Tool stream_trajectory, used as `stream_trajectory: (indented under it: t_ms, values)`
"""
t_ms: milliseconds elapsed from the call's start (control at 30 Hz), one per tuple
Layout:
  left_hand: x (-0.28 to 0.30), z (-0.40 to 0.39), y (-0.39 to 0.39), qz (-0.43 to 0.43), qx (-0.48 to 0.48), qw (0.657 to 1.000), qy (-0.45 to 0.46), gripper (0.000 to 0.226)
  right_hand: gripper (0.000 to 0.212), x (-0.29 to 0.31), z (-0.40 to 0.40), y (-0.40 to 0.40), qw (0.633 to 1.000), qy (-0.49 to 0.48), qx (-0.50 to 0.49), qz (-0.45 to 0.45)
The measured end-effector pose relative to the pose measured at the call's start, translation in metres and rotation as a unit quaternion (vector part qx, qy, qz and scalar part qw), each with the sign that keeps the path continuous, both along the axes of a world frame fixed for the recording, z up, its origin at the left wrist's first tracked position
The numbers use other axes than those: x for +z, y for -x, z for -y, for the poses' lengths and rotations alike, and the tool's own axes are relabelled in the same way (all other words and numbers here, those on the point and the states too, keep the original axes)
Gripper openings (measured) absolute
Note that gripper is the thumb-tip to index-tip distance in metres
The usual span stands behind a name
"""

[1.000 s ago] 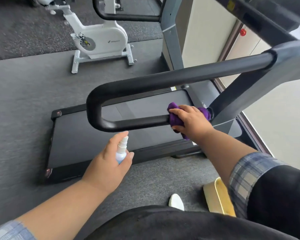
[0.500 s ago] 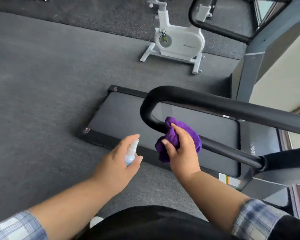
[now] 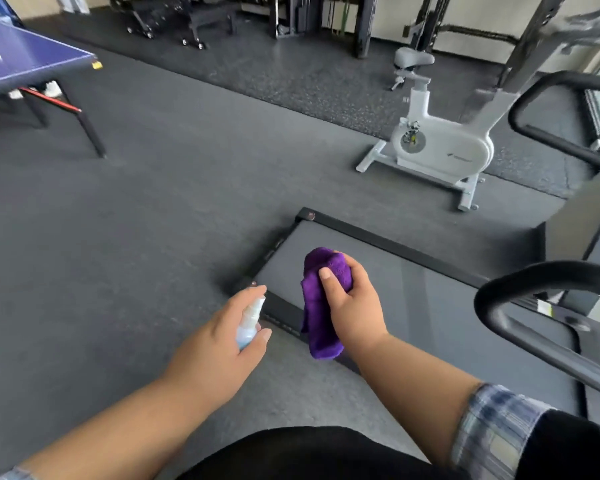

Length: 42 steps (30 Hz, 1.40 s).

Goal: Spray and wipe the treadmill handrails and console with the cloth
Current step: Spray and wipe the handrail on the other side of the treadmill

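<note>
Purple terry, bunched up — the cloth (image 3: 321, 306) sits in the right hand (image 3: 352, 306), fingers curled round its upper part and thumb pressed on the front, while a loose tail hangs down below the palm. The cloth is off the handrail (image 3: 520, 282) now, held in the air over the near corner of the treadmill belt (image 3: 413, 306), with the black rail's bend well to the right of it. The left hand (image 3: 222, 344) grips a small spray bottle (image 3: 249, 322) just beside the cloth, fingers wrapped about its pale blue body and the forefinger reaching up by the white nozzle. Both forearms come in from below, a plaid cuff (image 3: 492, 427) showing on the right one. Beyond, on the dark rubber floor (image 3: 153, 202), stands a white exercise bike (image 3: 440, 147); a blue table-tennis table (image 3: 25, 60) fills the upper left corner — and racks stand along the far wall.
</note>
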State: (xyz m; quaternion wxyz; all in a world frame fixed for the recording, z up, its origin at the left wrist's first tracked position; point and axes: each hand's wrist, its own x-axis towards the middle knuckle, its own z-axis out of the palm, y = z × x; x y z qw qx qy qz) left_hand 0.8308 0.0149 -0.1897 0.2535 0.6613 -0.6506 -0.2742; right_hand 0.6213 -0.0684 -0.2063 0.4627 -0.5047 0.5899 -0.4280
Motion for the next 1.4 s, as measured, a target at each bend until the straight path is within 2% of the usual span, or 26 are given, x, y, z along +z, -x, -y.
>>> stream_trajectory:
  t_ms: [167,233,333,467,567,767,1133,1267,1400]
  values:
    - [0.02,0.035,-0.086,-0.003,0.004,1.0,0.018,0.054,0.019,0.017,0.027,-0.098,1.0,0.026,0.014,0.007]
    - [0.026,0.051,-0.108,-0.009,0.007,1.0,0.025,0.057,0.026,0.021,0.038,-0.123,0.999,0.032,0.027,-0.002]
    - [0.028,0.078,-0.139,-0.005,0.029,0.999,0.037,0.057,0.035,0.021,0.064,-0.149,0.998,0.036,0.04,-0.027]
    - [0.015,0.127,-0.177,0.013,0.057,0.998,0.03,0.054,0.026,0.015,0.117,-0.167,0.993,0.049,0.057,-0.086]
    - [0.008,0.178,-0.199,0.028,0.044,0.998,0.022,0.052,0.038,0.004,0.17,-0.178,0.991,0.056,0.056,-0.107]
    - [-0.001,0.324,-0.238,0.061,-0.002,0.998,0.005,0.055,0.056,-0.025,0.308,-0.209,0.99,0.048,0.047,-0.12]
    - [0.002,0.565,-0.292,0.039,-0.012,0.999,-0.005,0.055,0.045,0.006,0.547,-0.252,0.987,0.047,0.029,-0.15]
    - [-0.007,0.653,-0.308,0.015,-0.033,0.999,0.0,0.055,0.046,-0.001,0.612,-0.26,0.986,0.036,-0.019,-0.159]
    - [-0.02,0.761,-0.326,0.017,-0.107,0.994,0.007,0.056,0.043,-0.012,0.683,-0.271,0.981,0.027,-0.091,-0.172]
